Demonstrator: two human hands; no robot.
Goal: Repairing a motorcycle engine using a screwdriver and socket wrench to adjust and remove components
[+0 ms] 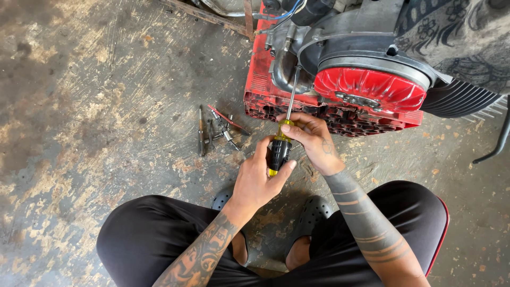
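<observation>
1. We sit on the concrete floor point(95, 79), knees apart in black trousers. Our feet in dark clogs are partly hidden under our legs.
2. Our left hand point(256, 183) is wrapped around the black-and-yellow handle of a screwdriver point(280, 149), thumb and fingers closed on its lower end.
3. Our right hand point(314, 141) grips the upper, yellow part of the same handle, fingers curled over it, so part of the handle is covered.
4. The screwdriver's metal shaft runs up and away to the engine point(366, 85), a grey casing with a red finned fan wheel. The tip disappears in shadow near a curved grey pipe; we cannot tell what it meets.
5. The engine rests on a red plastic crate point(260, 90), mostly hidden beneath it.
6. A few small hand tools point(218, 130) lie on the floor just left of the crate; their kinds are hard to make out.
7. Top right, patterned cloth and a dark ribbed part are cut off by the frame edge.
</observation>
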